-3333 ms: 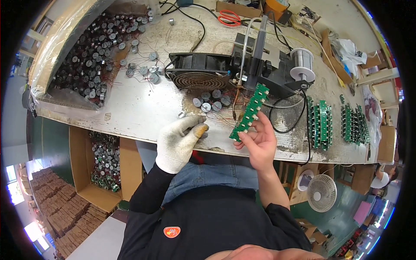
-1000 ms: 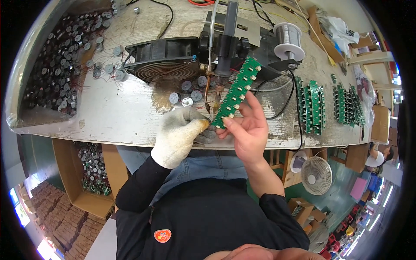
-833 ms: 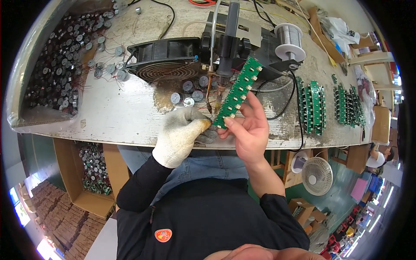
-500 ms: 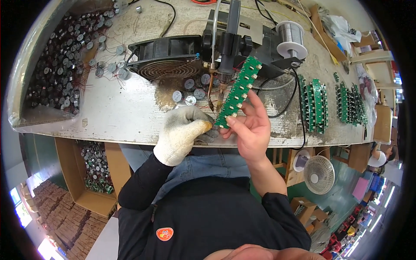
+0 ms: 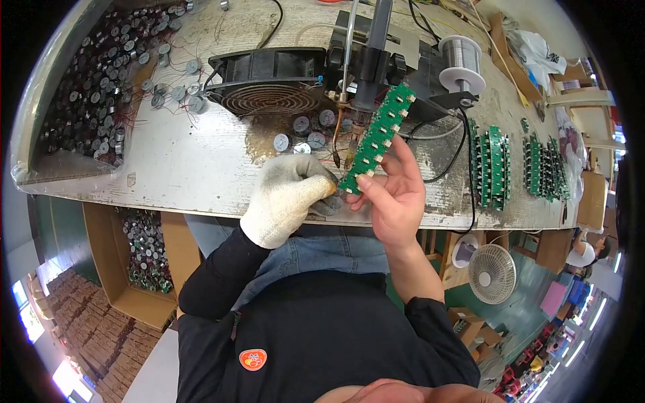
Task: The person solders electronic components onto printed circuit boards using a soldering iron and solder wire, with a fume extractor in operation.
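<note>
My right hand (image 5: 396, 195) is bare and grips a long green circuit board strip (image 5: 378, 138) near its lower end, thumb on top. The strip tilts up and away to the right, with small white connectors along one edge. My left hand (image 5: 285, 195), in a white work glove with greyish fingers, is closed in a pinch at the strip's lower end; what it pinches is hidden. Just beyond the strip stands a soldering iron (image 5: 355, 134), tip down, beside a thin feed tube (image 5: 338, 138). Several small round motors (image 5: 301, 125) lie beyond my left hand.
A black fan (image 5: 269, 87) stands behind the motors, and a solder wire spool (image 5: 461, 60) at the back right. A plastic-lined box (image 5: 67, 178) of motors is at left. More circuit board strips (image 5: 494, 168) lie at right. Below the table edge sits a cardboard box (image 5: 144, 309).
Table and tools appear shifted slightly to the right in the view. Both hands stay close together at the strip's lower end, with their grips looking the same.
</note>
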`<state>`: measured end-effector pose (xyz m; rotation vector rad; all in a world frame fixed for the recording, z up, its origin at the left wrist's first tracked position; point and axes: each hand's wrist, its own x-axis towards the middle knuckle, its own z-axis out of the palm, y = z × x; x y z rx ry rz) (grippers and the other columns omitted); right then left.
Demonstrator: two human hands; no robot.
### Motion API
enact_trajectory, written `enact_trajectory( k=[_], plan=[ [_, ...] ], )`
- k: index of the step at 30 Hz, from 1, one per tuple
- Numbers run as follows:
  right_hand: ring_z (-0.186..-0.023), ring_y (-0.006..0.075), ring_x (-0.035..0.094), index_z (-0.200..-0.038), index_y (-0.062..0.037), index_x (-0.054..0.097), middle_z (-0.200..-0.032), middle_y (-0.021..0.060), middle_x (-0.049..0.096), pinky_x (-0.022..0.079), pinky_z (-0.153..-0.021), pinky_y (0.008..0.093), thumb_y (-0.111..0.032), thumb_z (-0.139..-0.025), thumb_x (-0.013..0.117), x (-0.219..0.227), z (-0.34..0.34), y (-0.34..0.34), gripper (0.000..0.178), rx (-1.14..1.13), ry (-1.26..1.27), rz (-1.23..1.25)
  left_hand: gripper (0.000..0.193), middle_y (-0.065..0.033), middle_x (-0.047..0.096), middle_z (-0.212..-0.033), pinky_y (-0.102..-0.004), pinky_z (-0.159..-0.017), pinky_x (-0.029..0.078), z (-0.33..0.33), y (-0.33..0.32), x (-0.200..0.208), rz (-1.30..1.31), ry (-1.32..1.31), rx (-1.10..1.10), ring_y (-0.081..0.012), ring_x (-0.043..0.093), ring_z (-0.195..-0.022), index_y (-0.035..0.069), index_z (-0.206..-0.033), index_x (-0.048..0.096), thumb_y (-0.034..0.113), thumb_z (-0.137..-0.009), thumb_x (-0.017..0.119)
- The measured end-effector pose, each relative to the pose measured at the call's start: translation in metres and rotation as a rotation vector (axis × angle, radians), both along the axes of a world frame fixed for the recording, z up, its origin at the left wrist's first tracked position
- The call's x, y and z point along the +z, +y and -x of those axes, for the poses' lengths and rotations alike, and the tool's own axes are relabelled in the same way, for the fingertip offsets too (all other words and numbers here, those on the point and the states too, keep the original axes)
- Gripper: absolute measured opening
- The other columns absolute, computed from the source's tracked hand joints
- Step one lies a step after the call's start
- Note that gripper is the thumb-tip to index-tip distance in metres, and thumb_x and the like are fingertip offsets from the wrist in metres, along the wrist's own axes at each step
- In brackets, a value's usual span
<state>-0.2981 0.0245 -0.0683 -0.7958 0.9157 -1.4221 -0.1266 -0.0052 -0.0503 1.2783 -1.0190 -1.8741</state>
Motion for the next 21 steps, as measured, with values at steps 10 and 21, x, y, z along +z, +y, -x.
enact_trajectory(
  k=[10,21],
  plan=[
    [-0.07,0.0191,0.066,-0.137,-0.0008,0.029,-0.11,0.0193,0.056,0.054,-0.052,0.0253,0.013,-0.08,0.055,-0.0005,-0.0006,0.0019,0.065,-0.004,0.019,0.004,0.017,-0.006,0.061,-0.065,-0.0249,-0.056,0.045,-0.0001,0.0009,-0.0027,0.063,-0.058,-0.017,-0.0098,0.057,-0.061,-0.005,-0.073,0.062,0.012,-0.075,0.06],
    [-0.07,0.0195,0.066,-0.137,-0.0009,0.03,-0.11,0.0185,0.056,0.055,-0.052,0.0257,0.013,-0.08,0.055,-0.0027,-0.0009,0.0035,0.064,-0.024,0.01,0.004,0.018,-0.0062,0.062,-0.065,-0.0246,-0.056,0.046,-0.0002,0.0022,-0.0046,0.057,-0.071,-0.037,-0.0097,0.058,-0.061,-0.005,-0.074,0.062,0.013,-0.076,0.059]
  ],
)
